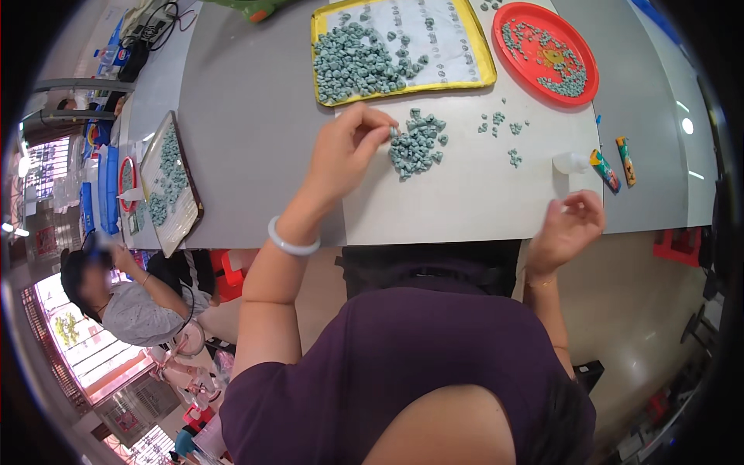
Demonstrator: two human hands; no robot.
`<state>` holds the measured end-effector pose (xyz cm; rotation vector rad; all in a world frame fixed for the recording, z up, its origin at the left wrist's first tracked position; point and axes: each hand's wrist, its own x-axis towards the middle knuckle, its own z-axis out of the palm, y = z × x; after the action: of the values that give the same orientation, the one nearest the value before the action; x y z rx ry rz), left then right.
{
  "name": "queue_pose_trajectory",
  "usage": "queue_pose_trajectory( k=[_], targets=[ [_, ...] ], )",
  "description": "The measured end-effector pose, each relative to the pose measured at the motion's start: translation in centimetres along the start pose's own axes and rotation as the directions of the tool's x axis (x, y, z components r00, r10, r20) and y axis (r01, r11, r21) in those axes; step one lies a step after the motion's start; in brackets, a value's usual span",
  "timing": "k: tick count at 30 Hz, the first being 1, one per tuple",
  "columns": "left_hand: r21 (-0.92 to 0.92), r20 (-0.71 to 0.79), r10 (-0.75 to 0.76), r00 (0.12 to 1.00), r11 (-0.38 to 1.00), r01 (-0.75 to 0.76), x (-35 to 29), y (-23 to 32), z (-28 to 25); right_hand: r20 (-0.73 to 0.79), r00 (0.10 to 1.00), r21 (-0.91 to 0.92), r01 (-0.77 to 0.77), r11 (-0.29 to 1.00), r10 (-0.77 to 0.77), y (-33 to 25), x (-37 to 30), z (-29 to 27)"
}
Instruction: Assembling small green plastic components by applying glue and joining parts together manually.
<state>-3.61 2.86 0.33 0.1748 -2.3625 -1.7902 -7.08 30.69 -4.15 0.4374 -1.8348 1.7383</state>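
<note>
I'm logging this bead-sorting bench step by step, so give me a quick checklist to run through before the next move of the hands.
1. Left hand at the loose pile of green pieces: ok, fingertips pinched at its left edge.
2. Piece actually held in that pinch: cannot tell, too small.
3. Right hand free: cannot tell, fingers curled above the table edge.
4. Yellow tray within reach: ok, just beyond the pile.
5. Red plate has room: ok, partly bare.
6. Small white bottle clear of the pile: ok, lying apart.

Grey table point(248, 139) with white sheet point(465, 194), yellow tray point(484, 74), red plate point(589, 85), green beads point(417, 143).
</note>
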Motion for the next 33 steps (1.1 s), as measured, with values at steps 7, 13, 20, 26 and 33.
queue_pose_trajectory(
  k=[7,13,20,26,33],
  targets=[
    [-0.563,0.14,-0.354,0.925,0.74,0.368,-4.7,0.7,4.3,0.343,0.762,-0.408,-0.407,0.817,0.55,3.0,5.0,-3.4],
    [-0.63,0.164,-0.31,0.937,0.698,0.341,-4.9,-0.5,6.2,0.454,0.726,0.003,-0.581,0.814,0.516,-1.0,2.6,-0.1],
    [-0.147,-0.083,0.008,0.996,0.989,-0.021,-4.9,-0.7,7.5,0.643,0.679,-0.227,-0.273,0.935,0.354,-1.7,1.4,0.8],
    [-0.156,-0.106,-0.052,0.993,0.987,0.035,-5.1,-1.0,7.6,0.58,0.812,-0.33,0.165,0.929,0.062,-2.4,1.9,1.0],
    [-0.09,-0.095,-0.019,0.995,0.996,0.011,-5.1,-1.3,7.7,0.603,0.782,-0.355,0.438,0.826,-0.156,-2.5,1.7,1.1]
  ],
)
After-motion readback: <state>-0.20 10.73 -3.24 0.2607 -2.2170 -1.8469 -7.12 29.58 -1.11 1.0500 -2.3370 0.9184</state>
